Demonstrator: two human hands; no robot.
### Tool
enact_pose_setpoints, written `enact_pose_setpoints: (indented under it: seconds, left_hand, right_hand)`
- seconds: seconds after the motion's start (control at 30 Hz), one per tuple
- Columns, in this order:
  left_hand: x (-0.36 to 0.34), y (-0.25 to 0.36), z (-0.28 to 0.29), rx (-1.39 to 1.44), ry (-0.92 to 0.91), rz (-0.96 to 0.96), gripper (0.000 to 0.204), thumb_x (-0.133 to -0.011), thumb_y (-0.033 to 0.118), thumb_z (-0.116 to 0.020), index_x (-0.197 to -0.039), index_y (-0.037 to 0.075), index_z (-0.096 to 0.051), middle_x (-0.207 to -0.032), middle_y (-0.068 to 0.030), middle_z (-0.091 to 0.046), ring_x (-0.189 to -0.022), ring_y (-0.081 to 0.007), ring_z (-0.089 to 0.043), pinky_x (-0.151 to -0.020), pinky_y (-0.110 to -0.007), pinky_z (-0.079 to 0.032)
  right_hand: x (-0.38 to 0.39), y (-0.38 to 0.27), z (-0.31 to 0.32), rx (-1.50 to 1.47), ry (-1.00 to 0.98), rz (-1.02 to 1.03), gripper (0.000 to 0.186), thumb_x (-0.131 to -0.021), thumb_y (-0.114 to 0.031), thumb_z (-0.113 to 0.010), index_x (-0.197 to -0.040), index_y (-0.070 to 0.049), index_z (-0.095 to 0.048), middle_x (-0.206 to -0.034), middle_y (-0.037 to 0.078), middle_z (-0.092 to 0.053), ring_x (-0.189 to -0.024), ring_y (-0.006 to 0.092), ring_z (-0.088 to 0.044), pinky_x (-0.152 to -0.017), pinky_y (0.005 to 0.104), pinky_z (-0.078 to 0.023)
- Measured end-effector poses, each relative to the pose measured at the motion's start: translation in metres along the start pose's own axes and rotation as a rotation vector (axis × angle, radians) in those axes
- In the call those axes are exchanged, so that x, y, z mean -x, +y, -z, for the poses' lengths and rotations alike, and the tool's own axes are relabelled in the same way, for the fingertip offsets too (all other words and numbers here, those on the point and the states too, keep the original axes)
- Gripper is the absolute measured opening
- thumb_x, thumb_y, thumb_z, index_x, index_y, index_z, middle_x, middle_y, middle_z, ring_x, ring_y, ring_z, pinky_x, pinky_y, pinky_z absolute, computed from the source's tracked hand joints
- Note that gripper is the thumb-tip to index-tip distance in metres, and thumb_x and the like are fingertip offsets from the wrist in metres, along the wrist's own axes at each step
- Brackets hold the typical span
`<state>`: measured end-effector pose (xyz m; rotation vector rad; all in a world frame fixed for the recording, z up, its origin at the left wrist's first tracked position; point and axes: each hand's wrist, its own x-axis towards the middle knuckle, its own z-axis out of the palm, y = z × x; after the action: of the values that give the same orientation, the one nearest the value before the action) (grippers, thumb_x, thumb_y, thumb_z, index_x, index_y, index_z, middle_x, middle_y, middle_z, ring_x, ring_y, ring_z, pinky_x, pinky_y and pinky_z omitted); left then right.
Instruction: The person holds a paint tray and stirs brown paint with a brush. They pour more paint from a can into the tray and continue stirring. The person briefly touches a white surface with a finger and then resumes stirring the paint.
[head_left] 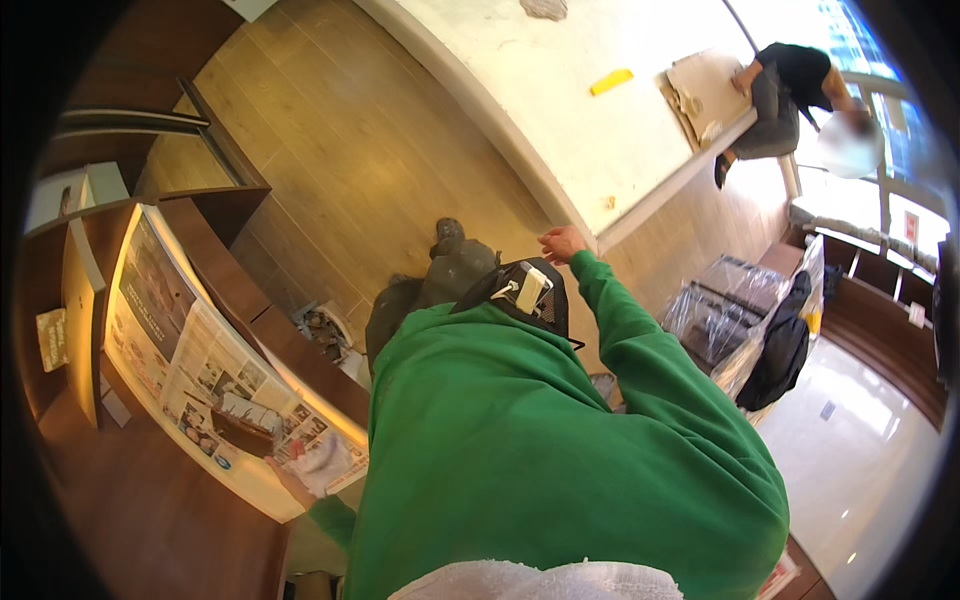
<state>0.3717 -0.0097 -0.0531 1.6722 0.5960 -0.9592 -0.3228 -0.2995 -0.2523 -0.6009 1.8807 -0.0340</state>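
On the left, my left hand [290, 482] is at the lower end of a pale-edged board covered with newspaper [195, 355]. It grips a crumpled white cloth [322, 466] that lies over the printed sheets; its fingers are partly hidden. My right hand [562, 245] hangs beside the near corner of a large white platform [545, 120]. Its fingers are loosely bent and apart, with nothing in them. A small black bag [530, 300] at my waist carries a white device with a cable.
Dark wood cabinet parts [130, 500] surround the board, with debris [325, 330] on the floor beside it. To the right are plastic-wrapped goods [725, 305] and a black garment [780, 350]. Another person [790, 100] sits on the platform's edge near cardboard [705, 90] and a yellow object [611, 82].
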Motion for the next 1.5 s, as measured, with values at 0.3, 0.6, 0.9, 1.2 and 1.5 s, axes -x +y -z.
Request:
enact_pose_setpoints:
  seconds: [0.3, 0.6, 0.9, 1.2, 1.5]
  left_hand:
    - [0.039, 0.046, -0.133, -0.419, -0.446, -0.091, 0.087, -0.099, 0.066, -0.044, -0.141, -0.01, -0.055, -0.125, -0.0201, -0.065, -0.098, -0.0249, -0.063, -0.084, -0.033, -0.052]
    - [0.147, -0.046, -0.249, -0.136, -1.287, 0.088, 0.081, -0.107, 0.063, -0.027, -0.157, 0.0, -0.039, -0.156, -0.014, -0.05, -0.145, -0.0311, -0.045, -0.121, -0.046, -0.036]
    - [0.145, -0.16, -0.233, -0.499, -1.087, -0.264, 0.047, -0.106, 0.032, -0.059, -0.143, 0.003, -0.057, -0.14, -0.0121, -0.062, -0.124, -0.0206, -0.062, -0.107, -0.037, -0.049]
    - [0.124, -0.113, -0.304, -1.22, -1.247, -1.139, 0.043, -0.089, 0.012, -0.08, -0.126, -0.005, -0.07, -0.111, -0.013, -0.077, -0.101, -0.0179, -0.073, -0.086, -0.033, -0.057]
    - [0.166, -0.026, -0.422, -0.075, -1.387, 0.005, 0.106, -0.099, 0.082, -0.026, -0.161, -0.004, -0.028, -0.159, -0.0312, -0.041, -0.142, -0.046, -0.049, -0.114, -0.052, -0.043]
  right_hand:
    - [0.173, -0.082, -0.034, 0.075, 0.192, 0.856, 0.037, -0.097, -0.03, -0.071, -0.117, 0.001, -0.073, -0.099, 0.016, -0.077, -0.078, 0.0219, -0.074, -0.072, 0.037, -0.059]
    - [0.374, -0.121, -0.225, 0.176, 0.335, 1.655, 0.081, -0.071, -0.023, -0.083, -0.146, -0.021, -0.054, -0.157, 0.026, -0.036, -0.147, 0.0501, -0.035, -0.118, 0.0587, -0.037]
    - [0.324, -0.113, -0.217, -0.655, -0.089, 0.723, 0.059, -0.1, -0.056, -0.053, -0.129, -0.005, -0.063, -0.119, 0.032, -0.064, -0.116, 0.0503, -0.059, -0.098, 0.0516, -0.047]
    - [0.288, -0.103, -0.154, -0.568, -0.235, 0.72, 0.049, -0.106, -0.05, -0.053, -0.114, -0.005, -0.07, -0.097, 0.011, -0.073, -0.083, 0.0223, -0.065, -0.08, 0.0426, -0.053]
    - [0.226, -0.174, 0.034, -0.968, -0.202, 0.749, 0.056, -0.114, -0.033, -0.041, -0.159, 0.0, -0.039, -0.151, 0.014, -0.056, -0.14, 0.0235, -0.052, -0.12, 0.0353, -0.039]
